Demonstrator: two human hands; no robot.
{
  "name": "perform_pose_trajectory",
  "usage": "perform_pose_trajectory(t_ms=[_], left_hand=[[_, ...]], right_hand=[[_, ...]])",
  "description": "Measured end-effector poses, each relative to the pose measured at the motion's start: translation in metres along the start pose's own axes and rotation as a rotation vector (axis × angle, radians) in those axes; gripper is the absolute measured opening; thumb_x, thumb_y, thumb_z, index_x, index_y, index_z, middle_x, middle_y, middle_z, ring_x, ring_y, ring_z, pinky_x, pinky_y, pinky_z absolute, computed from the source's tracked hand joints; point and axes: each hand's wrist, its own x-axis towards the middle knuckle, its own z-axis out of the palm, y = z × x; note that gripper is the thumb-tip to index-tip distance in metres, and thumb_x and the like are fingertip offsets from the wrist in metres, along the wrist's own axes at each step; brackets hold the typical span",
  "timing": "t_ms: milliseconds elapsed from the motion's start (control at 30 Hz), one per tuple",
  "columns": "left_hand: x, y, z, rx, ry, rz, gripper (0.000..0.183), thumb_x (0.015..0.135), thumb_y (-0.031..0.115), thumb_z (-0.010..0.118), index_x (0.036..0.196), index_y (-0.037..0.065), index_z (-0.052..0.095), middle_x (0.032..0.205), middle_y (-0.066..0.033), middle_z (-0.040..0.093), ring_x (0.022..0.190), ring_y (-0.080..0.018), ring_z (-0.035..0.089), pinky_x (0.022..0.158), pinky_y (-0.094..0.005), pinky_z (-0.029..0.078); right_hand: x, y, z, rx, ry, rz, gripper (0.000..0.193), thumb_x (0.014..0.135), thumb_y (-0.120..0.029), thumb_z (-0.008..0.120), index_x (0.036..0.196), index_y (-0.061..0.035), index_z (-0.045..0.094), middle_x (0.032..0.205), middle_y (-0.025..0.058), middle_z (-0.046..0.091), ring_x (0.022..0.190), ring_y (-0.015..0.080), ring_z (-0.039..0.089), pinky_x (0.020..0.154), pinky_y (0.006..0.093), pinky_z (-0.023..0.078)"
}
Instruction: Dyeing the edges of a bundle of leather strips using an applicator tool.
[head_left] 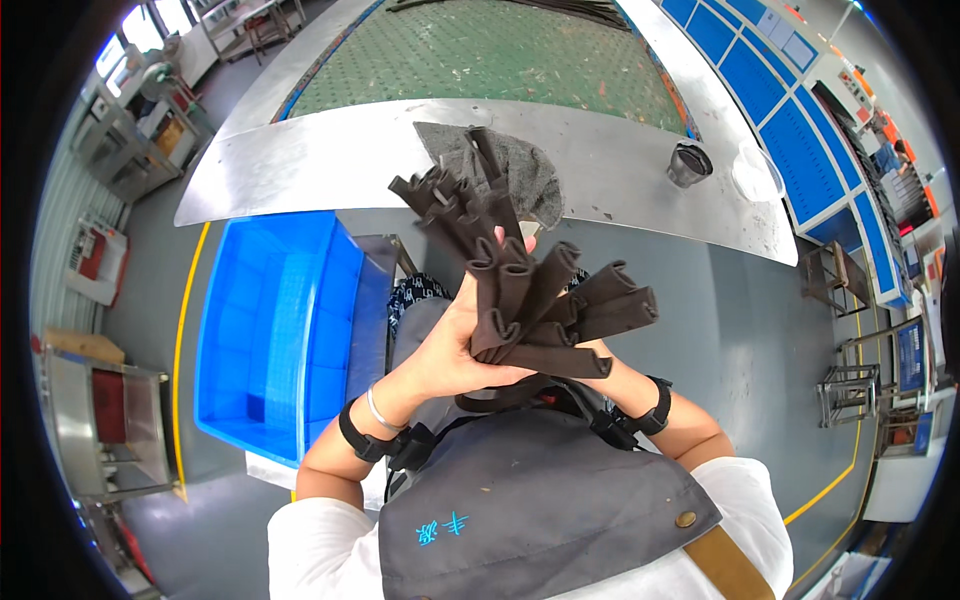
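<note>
A loose bundle of dark brown, channel-shaped profile strips is held up in front of my chest, their folded open ends fanning out in several directions. My left hand is closed around the bundle's left side. From the right, my right hand grips the same bundle, mostly hidden behind the strips. Fingertips show between the strips near the top, but whose they are is unclear. Just beyond the bundle, a dark grey cloth lies on the metal table's near edge, partly covered by the strips.
Ahead stands a metal-edged table with a green dotted mat. On its right side are a black cup and a clear plastic container. A blue bin stands at my left. Blue cabinets line the right.
</note>
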Motion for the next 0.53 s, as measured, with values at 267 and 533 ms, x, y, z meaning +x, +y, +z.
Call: perform_pose_trajectory(t_ms=[267,533], left_hand=[[-0.005,-0.009,-0.004,-0.161,-0.049,-0.108,0.06,0.061,0.005,0.073,0.115,0.0,0.047,0.12,-0.0085,0.044,0.109,-0.0173,0.042,0.093,-0.0316,0.033],[-0.005,-0.009,0.007,-0.23,0.291,-0.365,0.017,0.066,0.003,0.069,0.082,0.007,0.064,0.109,-0.0104,0.053,0.103,-0.0232,0.048,0.092,-0.0359,0.034]], right_hand=[[0.009,0.03,0.002,0.002,-0.173,-0.013,0.054,0.066,-0.003,0.065,0.113,-0.0038,0.039,0.096,0.0152,0.057,0.093,0.0287,0.057,0.077,0.033,0.044],[0.023,0.012,-0.003,-0.007,-0.323,0.167,0.063,0.07,-0.001,0.062,0.124,-0.0013,0.03,0.115,0.0133,0.049,0.105,0.0195,0.049,0.086,0.0294,0.04]])
